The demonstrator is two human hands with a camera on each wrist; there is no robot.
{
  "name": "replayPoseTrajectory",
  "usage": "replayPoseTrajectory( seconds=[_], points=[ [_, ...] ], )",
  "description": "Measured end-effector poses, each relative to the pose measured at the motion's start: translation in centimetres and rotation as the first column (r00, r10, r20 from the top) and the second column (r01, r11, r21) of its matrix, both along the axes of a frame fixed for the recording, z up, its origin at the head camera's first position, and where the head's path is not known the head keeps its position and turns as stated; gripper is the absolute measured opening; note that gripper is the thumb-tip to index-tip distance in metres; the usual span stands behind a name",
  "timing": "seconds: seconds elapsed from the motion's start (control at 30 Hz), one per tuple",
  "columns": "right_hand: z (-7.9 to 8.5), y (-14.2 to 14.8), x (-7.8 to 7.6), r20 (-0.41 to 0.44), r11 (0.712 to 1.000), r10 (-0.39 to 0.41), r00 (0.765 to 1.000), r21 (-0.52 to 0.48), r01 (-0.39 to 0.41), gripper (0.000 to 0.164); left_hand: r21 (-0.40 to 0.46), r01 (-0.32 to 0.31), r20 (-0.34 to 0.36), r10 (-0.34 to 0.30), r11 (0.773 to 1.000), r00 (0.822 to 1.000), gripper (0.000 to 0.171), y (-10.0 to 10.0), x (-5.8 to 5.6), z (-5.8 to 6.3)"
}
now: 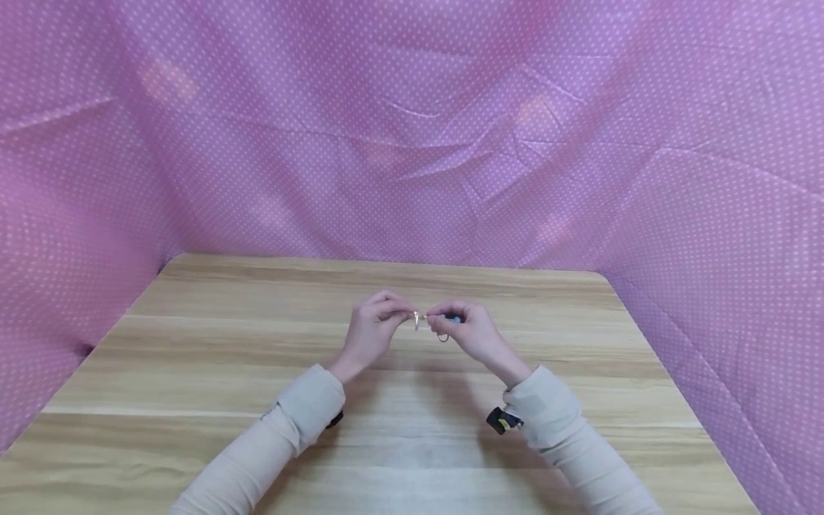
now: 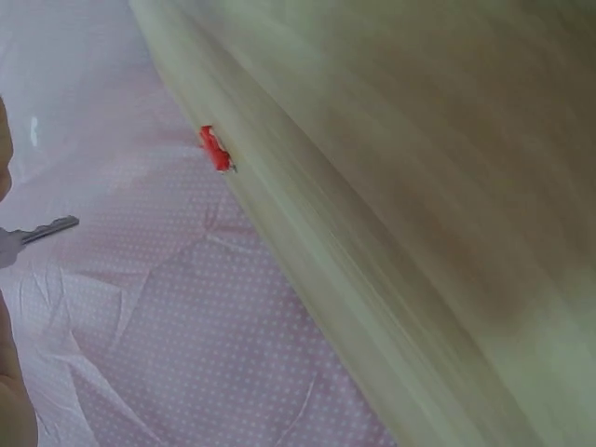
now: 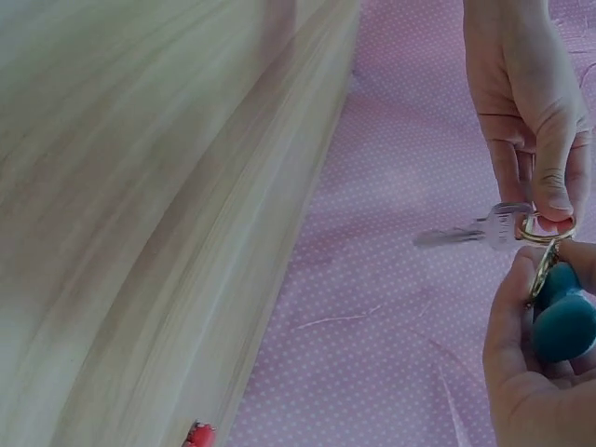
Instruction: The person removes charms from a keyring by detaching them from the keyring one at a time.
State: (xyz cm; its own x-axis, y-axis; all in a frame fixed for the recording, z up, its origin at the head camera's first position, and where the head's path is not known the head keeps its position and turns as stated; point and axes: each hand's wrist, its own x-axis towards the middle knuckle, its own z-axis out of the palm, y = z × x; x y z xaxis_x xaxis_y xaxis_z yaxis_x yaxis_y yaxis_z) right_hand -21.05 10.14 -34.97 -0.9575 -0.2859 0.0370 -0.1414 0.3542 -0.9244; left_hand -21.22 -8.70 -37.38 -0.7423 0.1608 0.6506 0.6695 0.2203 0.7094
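My left hand (image 1: 375, 327) pinches a gold-coloured key ring (image 3: 533, 230) with a silver key (image 3: 456, 236) on it. The key hangs beside the fingertips and also shows at the left edge of the left wrist view. Facing it, my right hand (image 1: 475, 333) holds a keychain with a rounded teal pendant (image 3: 563, 326) and a gold-coloured clasp (image 3: 543, 272). In the right wrist view the clasp meets the ring between the two hands; whether they are linked cannot be told. Both hands are raised above the table.
A wood-grain table (image 1: 193, 400) lies below, with pink dotted cloth (image 1: 412, 143) hung around it. A small red object (image 2: 215, 149) sits at a table edge in the wrist views. A black device (image 1: 501, 420) is at the right wrist.
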Motion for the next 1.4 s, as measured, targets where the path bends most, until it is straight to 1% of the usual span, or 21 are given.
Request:
replayPoseTrajectory(
  seconds=[0.1, 0.3, 0.4, 0.53, 0.6, 0.7, 0.8, 0.9, 0.97, 1.07, 1.13, 1.2, 1.27, 1.33, 1.4],
  points=[
    [0.1, -0.1, 0.1, -0.013, 1.000, -0.008, 1.000, -0.010, 0.008, 0.018, 0.068, -0.001, 0.065, -0.004, 0.998, 0.998, 0.007, 0.0, 0.2, 0.2],
    [0.2, -0.1, 0.2, -0.030, 0.999, -0.021, 0.999, -0.031, 0.020, 0.020, 0.113, -0.017, 0.162, -0.002, 0.993, 0.987, 0.006, 0.1, 0.3, 0.5],
    [0.2, -0.1, 0.2, -0.037, 0.999, -0.010, 0.999, -0.043, 0.008, 0.021, 0.135, -0.032, 0.224, 0.000, 0.990, 0.974, 0.007, 0.2, 0.4, 0.6],
    [0.4, 0.0, 0.1, -0.037, 0.999, 0.015, 0.999, -0.044, -0.016, 0.022, 0.156, -0.050, 0.308, -0.001, 0.986, 0.952, 0.008, 0.4, 0.2, 0.7],
    [0.6, 0.1, 0.1, -0.038, 0.999, 0.026, 0.999, -0.040, -0.028, 0.022, 0.169, -0.055, 0.335, -0.004, 0.984, 0.942, 0.009, 0.5, 0.2, 0.7],
    [0.7, 0.1, 0.0, -0.047, 0.999, 0.033, 0.998, -0.027, -0.034, 0.020, 0.201, -0.045, 0.359, -0.031, 0.979, 0.933, 0.010, 0.7, 0.0, 0.7],
    [0.7, 0.0, -0.1, -0.059, 0.999, 0.030, 0.998, -0.013, -0.030, 0.019, 0.222, -0.027, 0.370, -0.058, 0.975, 0.927, 0.011, 0.7, -0.1, 0.7],
    [0.7, 0.0, -0.2, -0.072, 1.000, 0.024, 0.997, 0.008, -0.023, 0.018, 0.209, -0.006, 0.372, -0.074, 0.978, 0.925, 0.012, 0.6, 0.1, 1.0],
    [0.7, -0.1, -0.2, -0.076, 1.000, 0.023, 0.997, 0.016, -0.022, 0.017, 0.180, 0.015, 0.350, -0.078, 0.984, 0.933, 0.014, 0.5, 0.4, 1.3],
    [0.5, -0.1, -0.2, -0.084, 0.999, 0.020, 0.996, 0.028, -0.018, 0.017, 0.103, 0.051, 0.282, -0.079, 0.993, 0.956, 0.018, 0.3, 0.9, 1.9],
    [0.5, -0.2, -0.2, -0.092, 0.999, 0.022, 0.996, 0.033, -0.019, 0.017, 0.066, 0.068, 0.243, -0.083, 0.995, 0.966, 0.020, 0.3, 1.1, 2.0],
    [0.4, -0.2, -0.2, -0.100, 0.999, 0.019, 0.995, 0.039, -0.015, 0.017, 0.045, 0.076, 0.230, -0.085, 0.996, 0.970, 0.019, 0.3, 0.9, 1.6],
    [0.4, -0.2, -0.2, -0.119, 0.999, 0.022, 0.993, 0.050, -0.016, 0.016, 0.039, 0.079, 0.233, -0.086, 0.996, 0.969, 0.017, 0.2, 0.5, 0.9],
    [0.4, -0.3, -0.2, -0.150, 0.997, 0.026, 0.988, 0.069, -0.016, 0.016, 0.017, 0.071, 0.238, -0.073, 0.997, 0.968, 0.014, 0.1, 0.0, 0.3],
    [0.3, -0.4, -0.2, -0.182, 0.995, 0.033, 0.983, 0.093, -0.016, 0.016, -0.018, 0.067, 0.216, -0.061, 0.998, 0.974, 0.014, -0.1, -0.3, -0.2]
  ],
)
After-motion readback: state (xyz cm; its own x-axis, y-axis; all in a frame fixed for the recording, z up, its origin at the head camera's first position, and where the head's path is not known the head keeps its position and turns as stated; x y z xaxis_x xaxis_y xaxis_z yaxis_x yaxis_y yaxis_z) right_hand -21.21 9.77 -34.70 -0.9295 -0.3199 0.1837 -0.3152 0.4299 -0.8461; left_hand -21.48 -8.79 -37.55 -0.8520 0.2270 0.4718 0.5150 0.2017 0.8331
